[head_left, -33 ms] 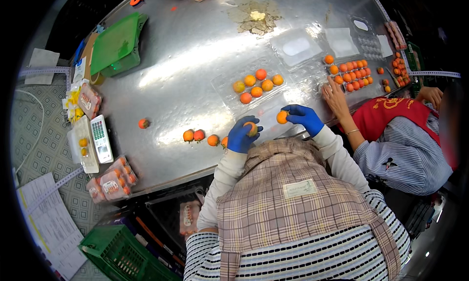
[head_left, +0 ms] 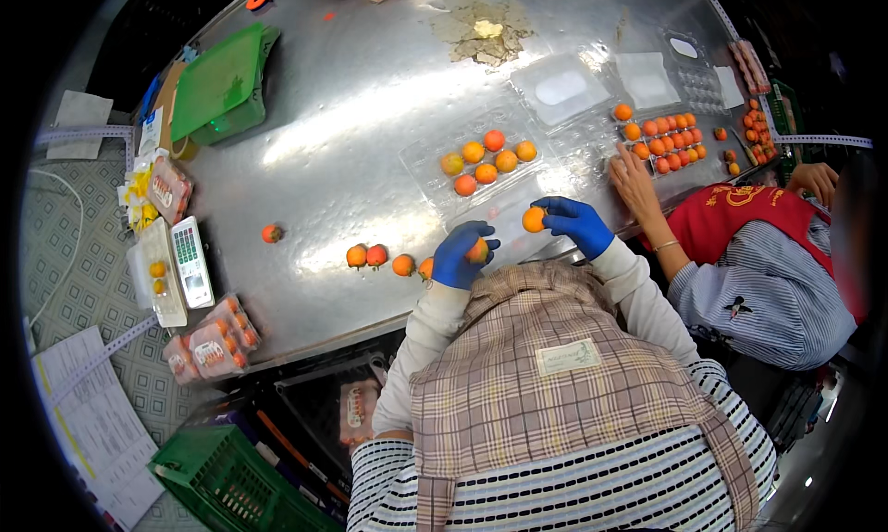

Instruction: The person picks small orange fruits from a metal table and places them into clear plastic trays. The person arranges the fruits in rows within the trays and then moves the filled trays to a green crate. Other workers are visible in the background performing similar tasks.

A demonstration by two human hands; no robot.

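My left hand (head_left: 461, 256), in a blue glove, is closed around an orange-red tomato (head_left: 477, 251) with a greenish tinge. In my right hand (head_left: 579, 227), also gloved in blue, an orange tomato (head_left: 534, 220) is held at the fingertips. Both hands are close to the table's near edge. Just beyond them lies a clear plastic tray (head_left: 427, 182) with several orange and red tomatoes (head_left: 485, 173) in it. To the left of my left hand, a short row of loose tomatoes (head_left: 403, 266) rests on the metal table (head_left: 314, 190), partly hidden by that hand.
A co-worker's hand (head_left: 633, 185) on the right touches a filled tomato tray (head_left: 668, 143). Empty clear trays (head_left: 561, 90) lie beyond. At left are a green bin (head_left: 222, 83), a white scale (head_left: 191, 264) and packed tomato boxes (head_left: 215, 342). One tomato (head_left: 272, 233) lies apart.
The tomato in my left hand has turned, and that hand has shifted slightly. My right hand stays almost still with its tomato. The co-worker's hand has moved a little.
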